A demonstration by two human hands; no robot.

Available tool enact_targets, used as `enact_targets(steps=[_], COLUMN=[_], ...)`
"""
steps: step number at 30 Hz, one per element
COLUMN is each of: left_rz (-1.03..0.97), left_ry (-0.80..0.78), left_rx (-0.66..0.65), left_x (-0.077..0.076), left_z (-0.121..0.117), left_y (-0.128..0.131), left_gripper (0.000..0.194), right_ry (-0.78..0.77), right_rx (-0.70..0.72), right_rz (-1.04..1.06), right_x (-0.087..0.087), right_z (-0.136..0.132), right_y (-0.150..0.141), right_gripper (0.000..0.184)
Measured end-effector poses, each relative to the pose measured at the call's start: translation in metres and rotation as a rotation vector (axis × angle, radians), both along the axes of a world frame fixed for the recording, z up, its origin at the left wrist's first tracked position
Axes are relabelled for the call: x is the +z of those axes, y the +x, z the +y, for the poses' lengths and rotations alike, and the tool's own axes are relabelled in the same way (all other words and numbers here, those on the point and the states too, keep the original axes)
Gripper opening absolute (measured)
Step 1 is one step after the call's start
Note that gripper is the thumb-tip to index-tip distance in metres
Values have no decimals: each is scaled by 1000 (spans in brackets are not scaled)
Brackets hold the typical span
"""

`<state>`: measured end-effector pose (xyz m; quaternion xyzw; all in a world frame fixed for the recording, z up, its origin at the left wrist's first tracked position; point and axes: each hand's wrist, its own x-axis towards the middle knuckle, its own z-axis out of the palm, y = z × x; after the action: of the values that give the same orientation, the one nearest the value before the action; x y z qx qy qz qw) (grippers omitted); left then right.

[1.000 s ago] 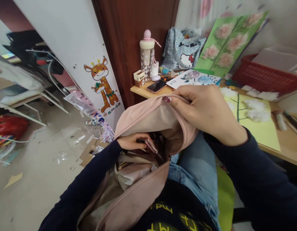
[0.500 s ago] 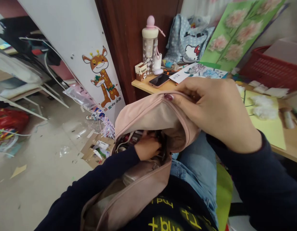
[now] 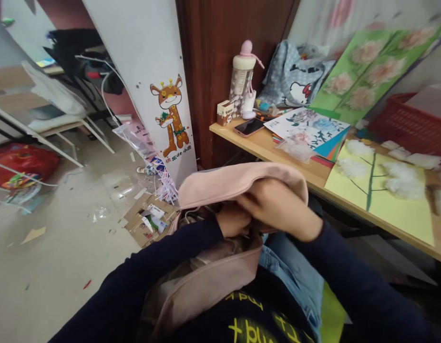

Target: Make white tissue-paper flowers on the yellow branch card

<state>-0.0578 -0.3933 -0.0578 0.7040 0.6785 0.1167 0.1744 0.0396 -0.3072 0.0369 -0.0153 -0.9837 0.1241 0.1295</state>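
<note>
A pink fabric bag (image 3: pixel 220 183) lies on my lap, its flap folded over both hands. My left hand (image 3: pixel 232 221) reaches into the bag's mouth, and its fingers are hidden inside. My right hand (image 3: pixel 277 207) sits just under the flap beside the left one, fingers curled into the bag's edge. Dark blue sleeves cover both arms. What lies inside the bag does not show.
A wooden desk (image 3: pixel 263 145) stands at right with a pink phone (image 3: pixel 249 127), a bottle with a pink cap (image 3: pixel 241 78), flower pictures (image 3: pixel 308 126), a yellow sheet with cotton (image 3: pixel 381 190) and a red basket (image 3: pixel 406 126). Cardboard scraps (image 3: pixel 148 221) litter the floor at left.
The view swung to the right and down. The bag's flap dropped lower over the opening. My right hand moved from holding the flap up to under it, next to my left hand.
</note>
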Motion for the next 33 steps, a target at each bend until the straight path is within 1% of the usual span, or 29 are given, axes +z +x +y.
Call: enact_targets(steps=[1, 2, 4, 5, 7, 9, 10, 12, 13, 15, 16, 17, 18, 20, 23, 25, 26, 28, 30, 31, 32, 33], left_rz=[46, 109, 243, 299, 358, 327, 290, 165, 84, -71, -138, -198, -257, -385, -511, -560, -594, -716, -880, -951, -1009, -1057], left_ry=[-23, -49, -82, -85, -88, -74, -43, 63, 147, 346, 437, 504, 546, 561, 561, 550, 528, 430, 288, 228, 187, 171], left_rx=[-25, -37, -24, -4, 31, 32, 42, 58, 51, 28, 19, 18, 23, 30, 55, 69, 67, 58, 59, 71, 87, 103], left_x=[5, 12, 26, 33, 51, 69, 78, 92, 97, 100, 99, 96, 93, 88, 88, 93, 95, 99, 99, 98, 96, 95], left_z=[-1, -2, -7, -12, -23, -36, -41, -50, -53, -54, -53, -52, -51, -49, -50, -51, -52, -53, -54, -54, -54, -54], left_y=[-1, -2, -5, -6, -11, -17, -20, -25, -25, -23, -20, -16, -12, -3, 9, 15, 17, 20, 21, 21, 20, 20], left_gripper=[22, 25, 28, 27, 22, 16, 15, 15, 15, 17, 20, 23, 26, 28, 20, 16, 17, 16, 15, 17, 21, 23], right_ry=[-66, -132, -274, -308, -345, -374, -417, -575, -694, -928, -998, -1031, -1030, -1025, -1062, -1009, -942, -724, -471, -374, -322, -322], right_rx=[-107, -167, -169, -160, -145, -127, -110, -86, -95, -199, -236, -295, -354, -431, -452, -457, -461, -445, -368, -312, -258, -215], right_rz=[12, -1, -51, -67, -88, -98, -99, -87, -73, -8, 42, 106, 167, 290, 439, 536, 583, 672, 759, 789, 803, 802], right_x=[-3, -5, -10, -12, -17, -20, -20, -16, -13, -5, -1, 2, 4, 3, -9, -21, -26, -32, -33, -33, -32, -31], right_z=[15, 29, 50, 56, 59, 54, 48, 32, 23, 2, -8, -17, -26, -39, -49, -51, -51, -49, -46, -44, -43, -43], right_y=[-1, 0, 2, 4, 8, 12, 14, 20, 24, 33, 37, 42, 45, 50, 53, 54, 55, 58, 61, 64, 65, 67], right_gripper=[22, 25, 30, 29, 29, 32, 35, 42, 47, 57, 62, 63, 62, 62, 60, 58, 56, 52, 44, 39, 34, 30])
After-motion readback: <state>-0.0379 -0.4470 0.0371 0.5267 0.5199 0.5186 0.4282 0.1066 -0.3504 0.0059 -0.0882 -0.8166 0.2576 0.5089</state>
